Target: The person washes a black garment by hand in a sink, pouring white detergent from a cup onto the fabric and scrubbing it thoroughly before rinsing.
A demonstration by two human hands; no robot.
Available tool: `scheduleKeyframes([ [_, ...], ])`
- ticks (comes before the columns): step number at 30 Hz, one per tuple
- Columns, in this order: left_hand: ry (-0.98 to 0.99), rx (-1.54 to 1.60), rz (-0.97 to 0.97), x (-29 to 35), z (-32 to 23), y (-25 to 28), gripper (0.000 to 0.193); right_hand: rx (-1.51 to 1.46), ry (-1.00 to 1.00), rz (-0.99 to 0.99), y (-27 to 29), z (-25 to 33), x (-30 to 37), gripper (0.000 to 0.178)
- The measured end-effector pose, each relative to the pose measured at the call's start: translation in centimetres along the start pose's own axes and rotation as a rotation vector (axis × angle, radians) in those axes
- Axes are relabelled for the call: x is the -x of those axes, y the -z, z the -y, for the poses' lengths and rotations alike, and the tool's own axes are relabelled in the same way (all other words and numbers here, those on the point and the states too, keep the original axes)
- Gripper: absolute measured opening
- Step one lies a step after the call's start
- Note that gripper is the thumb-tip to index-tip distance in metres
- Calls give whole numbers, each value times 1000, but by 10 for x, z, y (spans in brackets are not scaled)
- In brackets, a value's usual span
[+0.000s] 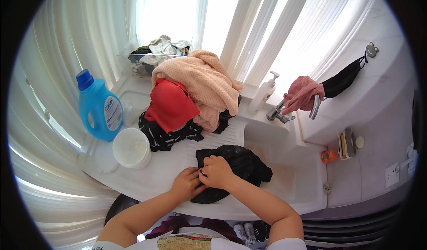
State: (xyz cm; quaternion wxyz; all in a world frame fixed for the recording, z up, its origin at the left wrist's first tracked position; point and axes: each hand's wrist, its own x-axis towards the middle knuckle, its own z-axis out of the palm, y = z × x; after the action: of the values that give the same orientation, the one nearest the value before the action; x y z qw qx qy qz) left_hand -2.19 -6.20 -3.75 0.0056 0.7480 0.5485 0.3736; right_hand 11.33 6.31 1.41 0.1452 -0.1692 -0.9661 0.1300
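Observation:
A black garment (pixel 242 163) lies bunched on the ribbed washboard slope of a white laundry sink (pixel 169 170). Both hands press together on its near left edge. My left hand (pixel 187 184) pinches the cloth, and my right hand (pixel 217 171) is closed over the same fold beside it. Behind them rises a pile of laundry: a red piece (pixel 171 105), a peach knitted cloth (pixel 207 85) and a black striped piece (pixel 167 136).
A blue detergent bottle (pixel 100 107) and a white round tub (pixel 131 147) stand at the left. A tap (pixel 284 112) draped with a pink cloth (pixel 302 93), a white pump bottle (pixel 264 94) and the sink basin (pixel 284 161) are at the right. Curtains hang behind.

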Motion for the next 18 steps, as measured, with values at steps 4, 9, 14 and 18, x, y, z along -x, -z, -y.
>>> scheduleKeyframes([
  [4, 31, 22, 10, -4, -5, 0, 39, 163, -76, -272, -28, -24, -18, 20],
  [9, -48, -8, 97, -8, -7, 6, 50, -5, -492, -397, -21, -63, -49, 23],
  [14, 184, -84, 262, 26, -24, 33, 61, -219, 0, -305, 22, 23, 19, 23],
  [18, 216, -90, 269, 26, -24, 25, 63, 25, 53, -282, -25, 24, 33, 20],
])
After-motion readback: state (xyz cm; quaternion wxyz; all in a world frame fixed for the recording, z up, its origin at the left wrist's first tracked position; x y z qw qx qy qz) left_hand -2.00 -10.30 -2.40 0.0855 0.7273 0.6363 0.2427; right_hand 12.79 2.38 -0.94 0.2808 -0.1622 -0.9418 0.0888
